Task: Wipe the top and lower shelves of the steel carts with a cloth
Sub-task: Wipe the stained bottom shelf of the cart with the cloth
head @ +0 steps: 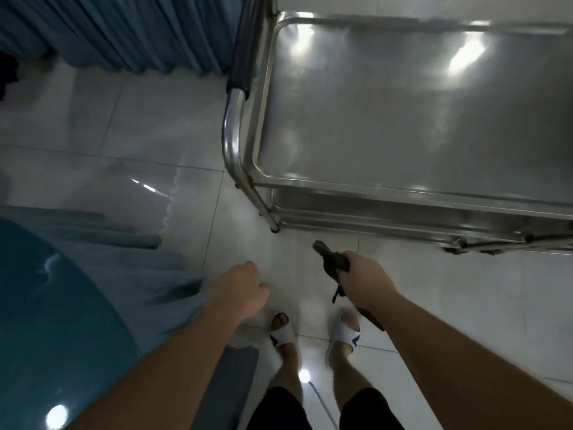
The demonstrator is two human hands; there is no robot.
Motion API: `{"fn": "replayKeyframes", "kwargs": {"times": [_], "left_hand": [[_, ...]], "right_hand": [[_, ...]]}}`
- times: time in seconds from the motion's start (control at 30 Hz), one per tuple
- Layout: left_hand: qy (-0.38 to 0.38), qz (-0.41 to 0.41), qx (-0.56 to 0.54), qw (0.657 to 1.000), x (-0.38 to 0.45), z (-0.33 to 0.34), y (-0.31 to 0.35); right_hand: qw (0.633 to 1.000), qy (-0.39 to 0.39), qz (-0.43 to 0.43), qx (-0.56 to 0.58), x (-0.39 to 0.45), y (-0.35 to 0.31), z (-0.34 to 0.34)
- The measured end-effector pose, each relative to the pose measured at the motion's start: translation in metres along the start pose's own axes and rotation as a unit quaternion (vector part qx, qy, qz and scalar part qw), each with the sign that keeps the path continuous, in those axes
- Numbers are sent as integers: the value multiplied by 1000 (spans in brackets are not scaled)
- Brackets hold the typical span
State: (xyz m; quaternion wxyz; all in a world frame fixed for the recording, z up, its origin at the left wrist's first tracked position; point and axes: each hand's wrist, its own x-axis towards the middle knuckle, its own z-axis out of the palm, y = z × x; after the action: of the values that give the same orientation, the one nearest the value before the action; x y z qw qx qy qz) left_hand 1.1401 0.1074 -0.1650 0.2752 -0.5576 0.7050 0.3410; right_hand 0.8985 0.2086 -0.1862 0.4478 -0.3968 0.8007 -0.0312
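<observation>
Closest to us, our two feet stand on the pale tiled floor [93,125] in white slide sandals [345,332], bare shins and dark shorts showing below. Just above them both forearms reach forward and down. Our right hand [366,280] is closed in a fist around a dark cloth [333,260], which is bunched in the grip; one end pokes out past the thumb side toward the cart, and a thin strand hangs below the hand. Our left hand [242,290] holds nothing, its fingers loosely curled inward and not pressed together, hanging over the floor well apart from the cloth. To our left a glossy blue surface [55,305] curves away with a lighter blue fabric [130,268] draped over its edge, blurred by motion. Ahead and to the right stands the steel cart [403,119]: its top shelf is a bare, shiny tray with a raised rail around it, catching streaks of ceiling light, and its lower shelf [403,209] shows as a narrow band under the near edge. The cloth is near the cart's front left leg [266,209] but touches no part of the cart. A tubular handle [232,119] with a dark grip sleeve runs up the cart's left end. Farthest off, at the top left, a pleated blue curtain [124,32] hangs down to the floor.
</observation>
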Motion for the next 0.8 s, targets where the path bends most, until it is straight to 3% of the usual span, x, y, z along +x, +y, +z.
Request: {"fn": "replayKeyframes", "kwargs": {"times": [0.17,0.47,0.6,0.73,0.8], "left_hand": [[16,-20,-82,996,51,19,-2],[175,-20,-232,957,218,38,-16],[308,33,-353,883,265,38,-19],[332,114,-480,804,288,31,-7],[349,146,-555,741,299,27,0]], "right_hand": [[999,26,-8,29,65,2,5],[987,124,-24,103,200,9,29],[970,174,-40,163,236,9,29],[950,236,-59,196,263,-5,21],[936,271,-79,211,275,-16,23]]}}
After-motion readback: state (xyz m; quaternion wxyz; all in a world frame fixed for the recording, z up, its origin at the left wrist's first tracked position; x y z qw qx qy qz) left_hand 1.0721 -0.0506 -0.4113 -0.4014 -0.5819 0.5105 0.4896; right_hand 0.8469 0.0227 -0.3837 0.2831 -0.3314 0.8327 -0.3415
